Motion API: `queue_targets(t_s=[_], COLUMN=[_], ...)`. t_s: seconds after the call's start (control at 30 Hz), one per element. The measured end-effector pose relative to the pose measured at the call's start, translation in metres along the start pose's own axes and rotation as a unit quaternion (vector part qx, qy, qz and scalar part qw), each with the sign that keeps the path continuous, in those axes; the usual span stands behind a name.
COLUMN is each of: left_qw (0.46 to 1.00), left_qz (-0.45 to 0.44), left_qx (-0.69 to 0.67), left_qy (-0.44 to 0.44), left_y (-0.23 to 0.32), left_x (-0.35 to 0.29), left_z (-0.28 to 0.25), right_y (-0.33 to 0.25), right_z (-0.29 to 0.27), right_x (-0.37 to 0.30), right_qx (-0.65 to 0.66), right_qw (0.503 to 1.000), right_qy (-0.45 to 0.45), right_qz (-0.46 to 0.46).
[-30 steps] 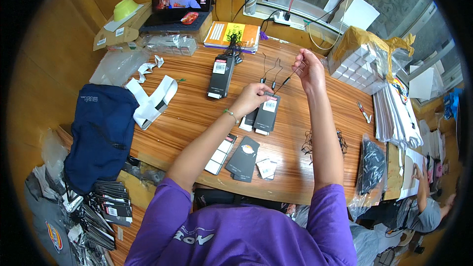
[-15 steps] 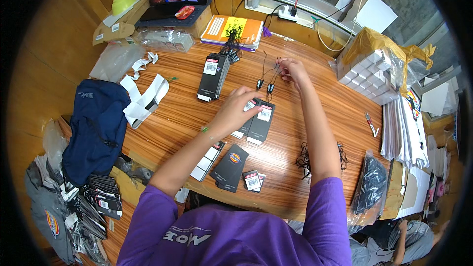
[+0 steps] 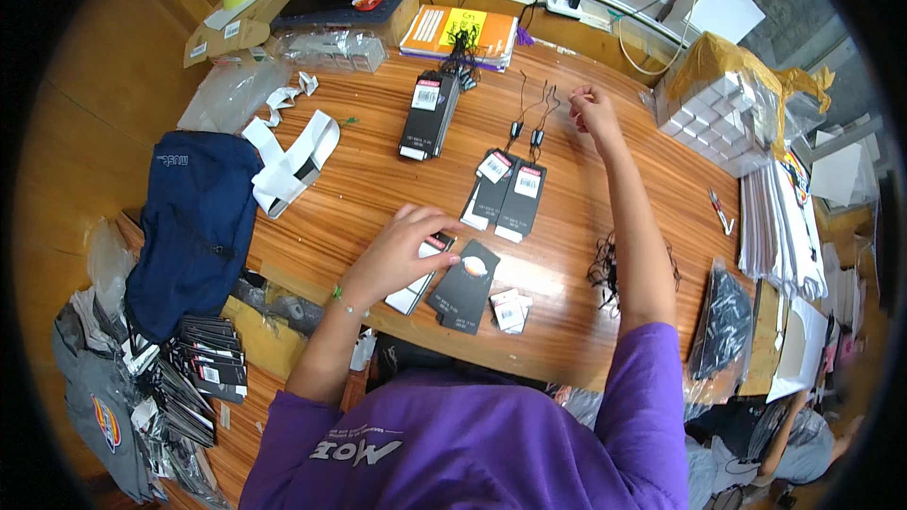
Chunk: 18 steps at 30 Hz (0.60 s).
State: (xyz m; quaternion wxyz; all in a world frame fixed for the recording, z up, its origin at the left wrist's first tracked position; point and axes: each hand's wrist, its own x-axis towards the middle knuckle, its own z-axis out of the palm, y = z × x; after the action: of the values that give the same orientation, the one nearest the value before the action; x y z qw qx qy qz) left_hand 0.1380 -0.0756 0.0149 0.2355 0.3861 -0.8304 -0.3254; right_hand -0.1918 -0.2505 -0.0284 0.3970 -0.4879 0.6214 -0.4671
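My left hand (image 3: pixel 402 247) reaches over the near part of the table, thumb and fingers apart, holding nothing. Under and beside its fingertips lie a strip of white labels (image 3: pixel 408 295) and a small pile of black cardboard hang tags (image 3: pixel 465 288); whether it touches them cannot be told. My right hand (image 3: pixel 593 113) is raised at the far side, its fingers curled in with nothing visible in them. Left of it, two black hang tags with white stickers (image 3: pixel 518 194) lie side by side, partly overlapping, their black strings (image 3: pixel 542 113) stretched away from me.
A stack of strung black tags (image 3: pixel 427 118) stands farther back. Small white labels (image 3: pixel 510 312) lie near the front edge, loose black strings (image 3: pixel 605 269) under my right forearm. Around are a blue bag (image 3: pixel 189 227), a box of white packs (image 3: pixel 713 118), papers (image 3: pixel 770 227) and a laptop (image 3: pixel 345 0).
My left hand has left the two strung tags and come back toward the label strip and black tag pile. My right hand has let go of the strings and moved slightly right.
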Motion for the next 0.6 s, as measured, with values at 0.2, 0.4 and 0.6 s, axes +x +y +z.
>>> queue_targets(t_s=[0.2,0.4,0.6], left_qw=[0.987,0.974,0.981], left_qz=[0.044,0.062,0.076], left_qx=[0.09,0.187,0.164], left_qy=[-0.123,-0.114,-0.077], left_y=[0.001,-0.002,0.004], left_x=[0.01,0.012,0.008], left_z=[0.003,0.025,0.021], right_y=[-0.034,-0.034,-0.014], right_z=[0.009,0.029,0.031], right_x=[-0.18,-0.28,-0.289], right_qx=[-0.07,-0.313,-0.328], right_qw=[0.964,0.916,0.916], right_qy=[-0.23,-0.186,-0.147], right_qz=[-0.113,-0.168,-0.176])
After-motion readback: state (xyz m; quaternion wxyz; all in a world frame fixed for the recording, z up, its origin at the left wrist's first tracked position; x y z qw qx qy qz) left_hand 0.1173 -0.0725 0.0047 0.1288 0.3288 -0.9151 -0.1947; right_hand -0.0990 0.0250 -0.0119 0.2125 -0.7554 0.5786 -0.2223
